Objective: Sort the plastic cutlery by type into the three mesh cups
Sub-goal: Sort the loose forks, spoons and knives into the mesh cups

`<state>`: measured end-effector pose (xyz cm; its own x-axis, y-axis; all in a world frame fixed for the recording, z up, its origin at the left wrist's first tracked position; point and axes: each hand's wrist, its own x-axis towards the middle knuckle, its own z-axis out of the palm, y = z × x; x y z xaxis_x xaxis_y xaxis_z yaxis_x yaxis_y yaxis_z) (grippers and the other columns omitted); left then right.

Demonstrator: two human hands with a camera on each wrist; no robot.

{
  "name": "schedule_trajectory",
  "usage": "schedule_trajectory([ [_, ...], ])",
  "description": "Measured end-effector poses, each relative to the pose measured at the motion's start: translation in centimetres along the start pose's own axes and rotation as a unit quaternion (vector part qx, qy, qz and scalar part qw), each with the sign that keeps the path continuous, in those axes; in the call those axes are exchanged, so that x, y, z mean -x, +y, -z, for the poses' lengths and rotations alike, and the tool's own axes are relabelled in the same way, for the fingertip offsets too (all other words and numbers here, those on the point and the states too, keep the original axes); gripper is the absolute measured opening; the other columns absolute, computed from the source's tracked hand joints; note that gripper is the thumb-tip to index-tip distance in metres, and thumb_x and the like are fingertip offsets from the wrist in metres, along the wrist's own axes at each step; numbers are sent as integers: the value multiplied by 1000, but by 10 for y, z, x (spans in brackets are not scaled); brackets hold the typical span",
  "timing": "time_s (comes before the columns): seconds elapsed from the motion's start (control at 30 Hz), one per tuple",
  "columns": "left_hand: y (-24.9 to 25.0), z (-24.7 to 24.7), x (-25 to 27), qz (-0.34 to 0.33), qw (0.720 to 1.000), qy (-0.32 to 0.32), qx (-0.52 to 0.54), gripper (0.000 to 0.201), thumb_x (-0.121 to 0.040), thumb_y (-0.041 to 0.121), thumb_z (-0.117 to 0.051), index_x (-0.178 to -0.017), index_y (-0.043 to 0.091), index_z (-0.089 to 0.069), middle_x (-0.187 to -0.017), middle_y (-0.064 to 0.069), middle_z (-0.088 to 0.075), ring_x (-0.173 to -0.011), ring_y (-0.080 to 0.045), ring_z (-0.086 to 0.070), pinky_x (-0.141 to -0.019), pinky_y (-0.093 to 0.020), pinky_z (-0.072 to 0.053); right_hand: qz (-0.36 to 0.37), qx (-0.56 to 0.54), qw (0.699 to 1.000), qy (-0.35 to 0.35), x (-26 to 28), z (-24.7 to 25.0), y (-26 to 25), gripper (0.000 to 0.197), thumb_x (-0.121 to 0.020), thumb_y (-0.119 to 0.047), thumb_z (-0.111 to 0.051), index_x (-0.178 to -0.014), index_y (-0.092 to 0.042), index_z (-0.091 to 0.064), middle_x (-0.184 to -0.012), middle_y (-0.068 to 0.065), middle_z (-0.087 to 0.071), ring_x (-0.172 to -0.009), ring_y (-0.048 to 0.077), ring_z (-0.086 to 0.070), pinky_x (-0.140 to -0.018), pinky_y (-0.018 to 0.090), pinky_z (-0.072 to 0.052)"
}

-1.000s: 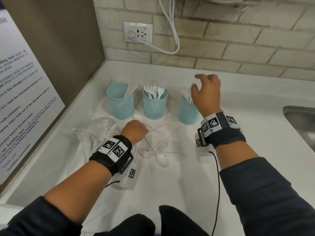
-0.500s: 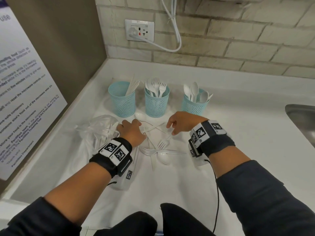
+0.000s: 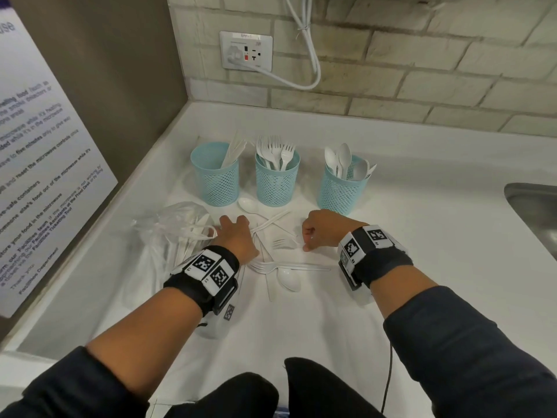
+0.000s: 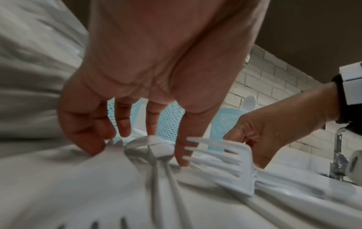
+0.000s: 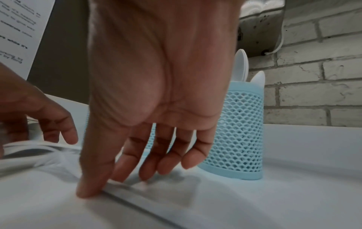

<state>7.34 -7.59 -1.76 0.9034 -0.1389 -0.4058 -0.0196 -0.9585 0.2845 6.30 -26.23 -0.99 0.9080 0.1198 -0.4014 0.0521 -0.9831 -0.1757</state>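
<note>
Three blue mesh cups stand in a row: the left cup [image 3: 215, 176] holds knives, the middle cup [image 3: 277, 179] forks, the right cup [image 3: 342, 188] spoons. Loose white cutlery lies in front of them. My right hand [image 3: 304, 241] is down on the counter, thumb [image 5: 88, 190] and fingertips pinching the handle of a small fork [image 3: 283, 243] that still lies flat. My left hand [image 3: 229, 224] reaches down with spread, nearly straight fingers [image 4: 121, 124] over a spoon [image 4: 149, 147] and beside a fork [image 4: 225, 162], holding nothing. A long fork [image 3: 289, 267] and a spoon [image 3: 289, 279] lie nearer me.
A crumpled clear plastic bag [image 3: 177, 227] with more cutlery lies left of my left hand. A steel sink [image 3: 536, 212] is at the right edge. The brick wall carries an outlet [image 3: 246, 51] with a white cord. A panel with a poster [image 3: 36, 164] closes off the left.
My right hand came down from the spoon cup to the counter and closed on the small fork's handle. My left hand uncurled from a fist and shifted slightly left.
</note>
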Motion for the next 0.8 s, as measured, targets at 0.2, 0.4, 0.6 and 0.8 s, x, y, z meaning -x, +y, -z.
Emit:
schedule_trajectory([
  [0.2,0,0,-2,8,1000,-7,0,65,-85,21,-63,-140,16,-27,-138,-15,-23,-128,-34,-34,-99,-40,-39,12,-10,1000,2,1,-2,-3,15,-80,-21,-65,-86,-8,-63,-84,0,-56,-77,17,-49,-69,26,-40],
  [0.4,-1,1,-6,20,1000,-21,8,63,-85,19,-60,-138,12,-27,-136,-19,-31,-126,-34,-38,-99,-40,-40,17,-109,992,62,2,10,-10,15,-85,-21,-54,-76,-14,-45,-78,5,-58,-72,22,-54,-64,29,-42],
  [0.6,-2,0,-9,-17,998,-20,59,70,-84,8,-57,-141,4,-17,-136,-17,-45,-123,-31,-47,-98,-36,-41,29,-162,980,116,-10,7,-26,16,-94,-17,-47,-104,-9,-39,-80,6,-50,-74,24,-48,-68,30,-35],
  [0.8,-4,-1,-8,-41,990,14,132,79,-83,5,-56,-143,8,-4,-120,-19,-55,-110,-32,-55,-88,-34,-43,5,-6,998,65,-32,-8,-34,56,-90,-31,-55,-138,-12,-33,-128,17,-40,-111,33,-53,-93,37,-45],
])
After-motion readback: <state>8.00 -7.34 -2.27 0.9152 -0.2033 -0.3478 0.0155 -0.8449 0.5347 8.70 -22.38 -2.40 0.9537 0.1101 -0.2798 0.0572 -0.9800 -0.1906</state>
